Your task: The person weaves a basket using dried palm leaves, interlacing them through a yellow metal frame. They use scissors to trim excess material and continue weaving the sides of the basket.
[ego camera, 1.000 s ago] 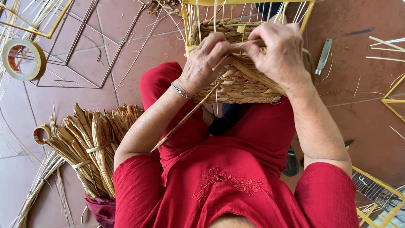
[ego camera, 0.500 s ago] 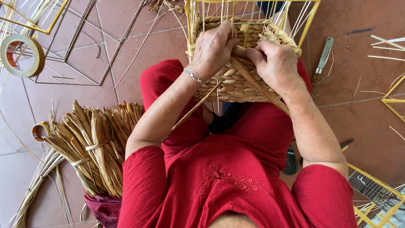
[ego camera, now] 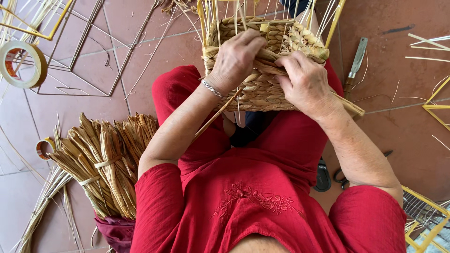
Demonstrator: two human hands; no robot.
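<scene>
Basket [ego camera: 265,89]: half-woven, straw-coloured, resting on the lap above the red trousers; braided wall done at the near side, thin upright stakes rising from its rim toward the top edge of the view.
Left hand [ego camera: 236,58]: closed over the near rim of the basket, fingers curled down onto the weave, gripping the braided strand; silver bracelet [ego camera: 212,88] at the wrist.
Right hand [ego camera: 305,83]: pressed on the basket's wall just beside the left hand, fingers bent and pinching the same flat strand [ego camera: 349,107], whose loose end sticks out past the wrist to the right.
Loose reed [ego camera: 216,115]: thin, slanting down from under the left hand across the left forearm.
Bundles of dried reed [ego camera: 101,164]: tied with bands, lying on the floor beside the left leg, ends fanned toward the top left.
Tape rolls: a large one [ego camera: 21,63] at the left edge, a smaller one [ego camera: 43,147] near the bundles.
Wire frames [ego camera: 75,51]: thin metal outlines flat on the floor, top left.
Knife [ego camera: 355,65]: metal blade, wooden handle, on the floor right of the basket.
Scissors [ego camera: 340,174]: dark handles showing beneath the right forearm.
Floor [ego camera: 403,140]: reddish tiles, strewn with stray straws.
</scene>
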